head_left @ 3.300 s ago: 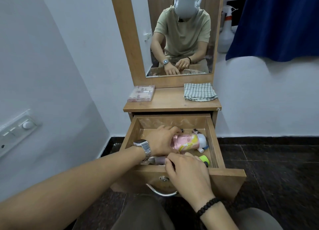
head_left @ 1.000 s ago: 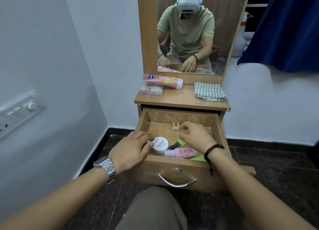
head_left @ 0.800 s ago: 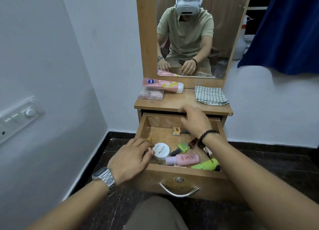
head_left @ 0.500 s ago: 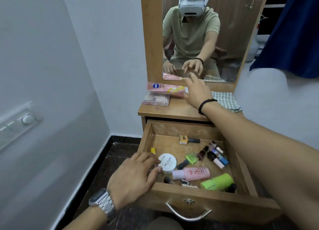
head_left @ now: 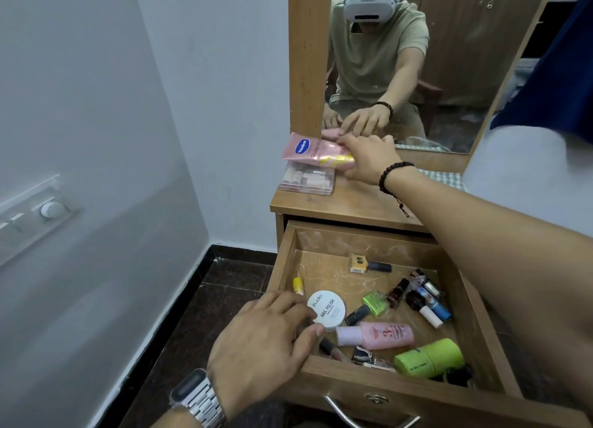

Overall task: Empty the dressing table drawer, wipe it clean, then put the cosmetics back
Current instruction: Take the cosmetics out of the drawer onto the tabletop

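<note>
So the drawer [head_left: 378, 392] is pulled out of the dressing desk [head_left: 337, 206] and it's got a bunch of cosmetics lying loose on its floor. Left hand [head_left: 266, 341] sits on the drawer's front-left corner, fingers draped over the rim; its grip is pinching the white round nail polish remover tub [head_left: 327, 308] between fingertips and thumb, as far as I can see.

Right hand [head_left: 369, 161] is reached across to the desk top, fingers curled around the cap end of the pink Vaseline tube [head_left: 316, 151]. That tube lies flat on top of a clear plastic case [head_left: 306, 180] at the back left of the desk, right up against the mirror frame [head_left: 309, 55].

In the drawer:
- yellow nail polish bottle [head_left: 369, 264] near the back
- small yellow tube [head_left: 297, 285] against the left wall
- green nail polish bottle [head_left: 372, 305] in the middle
- a cluster of dark little bottles [head_left: 420, 296] just beside it toward the right
- pink bottle [head_left: 375, 334] on its side near the front
- lime green container [head_left: 430, 358] in the front right corner

A checked cloth [head_left: 446, 178] lies on the desk behind the right forearm, mostly hidden. The mirror shows the person seated, wearing a headset.
</note>
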